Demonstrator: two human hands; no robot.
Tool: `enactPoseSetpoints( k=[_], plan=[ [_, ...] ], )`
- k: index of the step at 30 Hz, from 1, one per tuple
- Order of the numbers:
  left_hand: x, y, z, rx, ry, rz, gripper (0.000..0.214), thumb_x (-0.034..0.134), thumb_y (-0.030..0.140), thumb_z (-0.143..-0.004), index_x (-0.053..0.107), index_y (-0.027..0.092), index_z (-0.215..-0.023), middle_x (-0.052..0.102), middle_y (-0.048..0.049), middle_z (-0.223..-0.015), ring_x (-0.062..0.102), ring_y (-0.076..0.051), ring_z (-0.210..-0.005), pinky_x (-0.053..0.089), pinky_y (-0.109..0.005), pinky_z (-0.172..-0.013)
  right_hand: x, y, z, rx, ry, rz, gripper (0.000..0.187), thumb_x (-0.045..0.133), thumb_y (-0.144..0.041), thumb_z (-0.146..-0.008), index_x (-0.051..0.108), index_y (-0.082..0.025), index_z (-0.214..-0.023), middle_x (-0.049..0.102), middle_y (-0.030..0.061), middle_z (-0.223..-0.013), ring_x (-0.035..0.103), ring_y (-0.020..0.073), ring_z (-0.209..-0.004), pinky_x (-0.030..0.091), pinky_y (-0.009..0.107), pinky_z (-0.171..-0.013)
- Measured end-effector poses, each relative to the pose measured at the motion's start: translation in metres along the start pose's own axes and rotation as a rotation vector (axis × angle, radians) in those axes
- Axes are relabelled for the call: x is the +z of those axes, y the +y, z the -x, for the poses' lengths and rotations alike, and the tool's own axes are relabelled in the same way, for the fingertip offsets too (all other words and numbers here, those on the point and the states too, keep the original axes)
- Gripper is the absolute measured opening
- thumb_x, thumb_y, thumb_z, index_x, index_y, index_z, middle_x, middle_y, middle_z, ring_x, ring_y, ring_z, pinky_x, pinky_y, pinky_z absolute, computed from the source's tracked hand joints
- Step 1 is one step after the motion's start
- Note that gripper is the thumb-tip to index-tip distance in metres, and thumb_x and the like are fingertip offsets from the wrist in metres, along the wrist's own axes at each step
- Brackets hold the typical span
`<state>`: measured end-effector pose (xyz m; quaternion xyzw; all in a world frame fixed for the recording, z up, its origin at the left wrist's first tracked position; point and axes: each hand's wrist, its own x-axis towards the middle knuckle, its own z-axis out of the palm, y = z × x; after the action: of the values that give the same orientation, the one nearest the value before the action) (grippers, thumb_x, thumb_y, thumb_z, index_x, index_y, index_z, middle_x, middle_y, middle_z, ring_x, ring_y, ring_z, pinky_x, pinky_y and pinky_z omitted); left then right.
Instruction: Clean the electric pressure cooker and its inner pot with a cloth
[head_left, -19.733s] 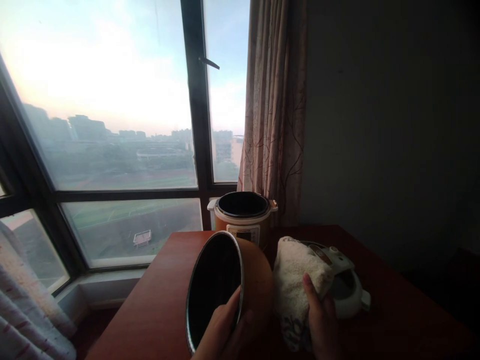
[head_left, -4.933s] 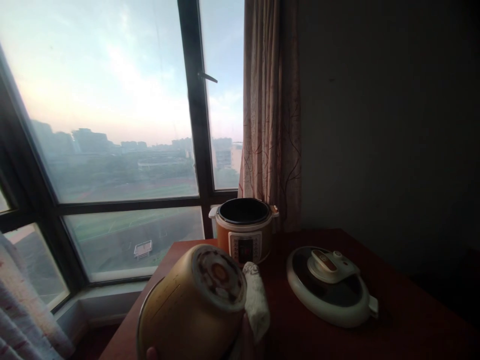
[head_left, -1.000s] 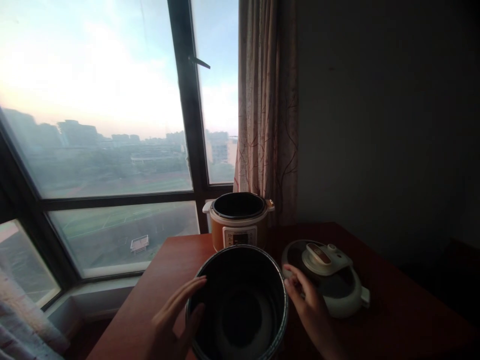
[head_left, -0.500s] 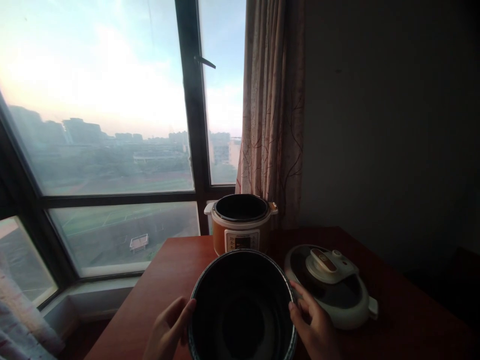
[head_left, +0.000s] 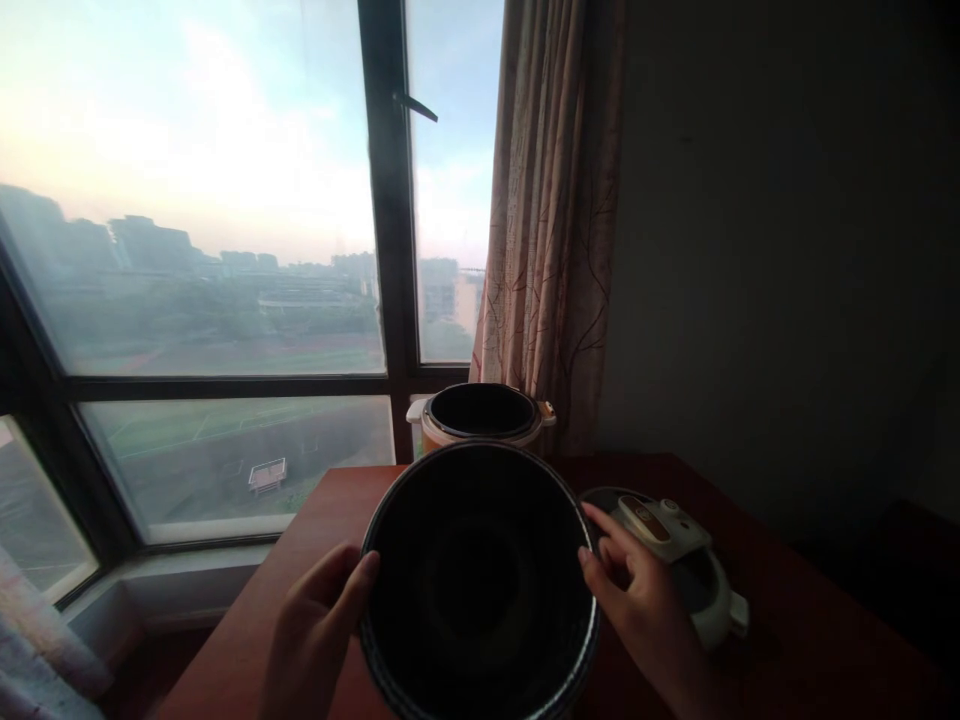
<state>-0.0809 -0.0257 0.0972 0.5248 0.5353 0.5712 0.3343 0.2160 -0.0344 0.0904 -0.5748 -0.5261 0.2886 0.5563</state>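
Note:
A dark round inner pot (head_left: 480, 590) is held up over the near part of the table, its mouth tilted toward me and its inside dark. My left hand (head_left: 322, 610) pinches its left rim, thumb on the inner side. On the opposite rim my right hand (head_left: 637, 590) grips it the same way, with fingers behind the edge. Just beyond stands the electric pressure cooker body (head_left: 482, 410), lidless, its front panel covered by the pot. To the right lies the cooker lid (head_left: 709, 585), partly hidden behind my right hand.
Everything stands on a reddish-brown table (head_left: 300, 540). A large window (head_left: 225, 300) with a dark frame fills the left. Behind the cooker hangs a patterned curtain (head_left: 547, 230), beside a dark wall (head_left: 772, 240).
Both hands have raised the inner pot and brought it nearer, so it looks larger and covers the cooker's front panel. The view has shifted slightly.

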Motion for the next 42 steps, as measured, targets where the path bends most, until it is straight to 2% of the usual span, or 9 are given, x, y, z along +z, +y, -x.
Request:
enactPoseSetpoints(
  k=[4,7,12,16,21,28,34,37,42],
  plan=[
    [-0.001,0.043,-0.027,0.221,0.107,-0.034,0.032,0.066,0.047,-0.079,0.059,0.019,-0.065,0.048,0.0033,-0.059,0.042,-0.012,-0.056,0.035,-0.021,-0.048,-0.009,-0.048,-0.029,-0.187,0.082,0.08,0.061,0.062,-0.048,-0.079,0.063,-0.017,-0.132,0.043,-0.0063,-0.058,0.044,0.0142,-0.054,0.042,0.027,-0.056],
    [0.008,0.075,-0.058,0.357,0.199,-0.024,0.029,0.064,0.041,-0.08,0.055,0.019,-0.063,0.042,0.005,-0.056,0.038,-0.01,-0.054,0.032,-0.021,-0.048,-0.009,-0.076,-0.068,-0.365,0.13,0.125,0.057,0.059,-0.043,-0.082,0.063,-0.012,-0.13,0.04,-0.0075,-0.057,0.042,0.0121,-0.053,0.04,0.026,-0.057],
    [0.03,0.101,-0.128,0.482,0.181,-0.01,0.027,0.06,0.035,-0.081,0.053,0.019,-0.061,0.044,0.0053,-0.052,0.04,-0.009,-0.05,0.032,-0.021,-0.047,0.0,-0.101,-0.148,-0.559,0.171,0.249,0.055,0.056,-0.038,-0.081,0.065,-0.007,-0.126,0.041,-0.0084,-0.055,0.043,0.0113,-0.054,0.041,0.027,-0.063],
    [0.045,0.1,-0.179,0.478,0.144,0.027,0.027,0.06,0.036,-0.082,0.053,0.019,-0.062,0.045,0.0054,-0.051,0.042,-0.009,-0.048,0.034,-0.02,-0.045,0.012,-0.102,-0.198,-0.54,0.172,0.265,0.054,0.056,-0.033,-0.078,0.067,-0.005,-0.123,0.044,-0.0084,-0.052,0.046,0.0122,-0.055,0.042,0.027,-0.064],
    [0.056,0.094,-0.217,0.426,0.085,0.026,0.028,0.06,0.036,-0.083,0.054,0.018,-0.063,0.046,0.0063,-0.052,0.044,-0.007,-0.047,0.037,-0.019,-0.045,0.025,-0.093,-0.234,-0.49,0.194,0.295,0.051,0.057,-0.025,-0.075,0.068,-0.004,-0.12,0.05,-0.0064,-0.051,0.05,0.0136,-0.055,0.043,0.027,-0.064],
    [0.066,0.082,-0.245,0.325,-0.004,-0.031,0.026,0.06,0.033,-0.085,0.056,0.017,-0.064,0.05,0.0059,-0.048,0.049,-0.008,-0.044,0.039,-0.017,-0.044,0.035,-0.075,-0.263,-0.412,0.196,0.397,0.047,0.06,-0.021,-0.076,0.068,-0.006,-0.119,0.061,-0.0019,-0.056,0.06,0.0167,-0.062,0.049,0.027,-0.07],
    [0.075,0.069,-0.264,0.13,-0.091,-0.16,0.029,0.06,0.031,-0.085,0.056,0.016,-0.06,0.056,0.001,-0.047,0.056,-0.01,-0.044,0.046,-0.02,-0.047,0.046,-0.059,-0.281,-0.305,0.16,0.565,0.051,0.061,-0.018,-0.077,0.065,-0.009,-0.127,0.074,0.0056,-0.076,0.069,0.0211,-0.08,0.051,0.028,-0.078],
    [0.079,0.061,-0.274,0.041,-0.1,-0.284,0.028,0.062,0.027,-0.082,0.056,0.016,-0.057,0.057,-0.0014,-0.046,0.058,-0.012,-0.044,0.047,-0.022,-0.048,0.053,-0.05,-0.285,-0.266,0.126,0.65,0.046,0.061,-0.017,-0.077,0.069,-0.014,-0.122,0.077,0.008,-0.09,0.071,0.0234,-0.091,0.051,0.029,-0.083],
    [0.083,0.042,-0.285,0.022,-0.062,-0.543,0.011,0.067,0.022,-0.074,0.065,0.015,-0.082,0.064,-0.0017,-0.054,0.066,-0.017,-0.053,0.05,-0.025,-0.054,0.064,-0.032,-0.285,-0.215,0.058,0.746,0.035,0.06,-0.018,-0.079,0.075,-0.019,-0.11,0.078,0.0089,-0.101,0.071,0.0248,-0.1,0.05,0.026,-0.083]
  ],
)
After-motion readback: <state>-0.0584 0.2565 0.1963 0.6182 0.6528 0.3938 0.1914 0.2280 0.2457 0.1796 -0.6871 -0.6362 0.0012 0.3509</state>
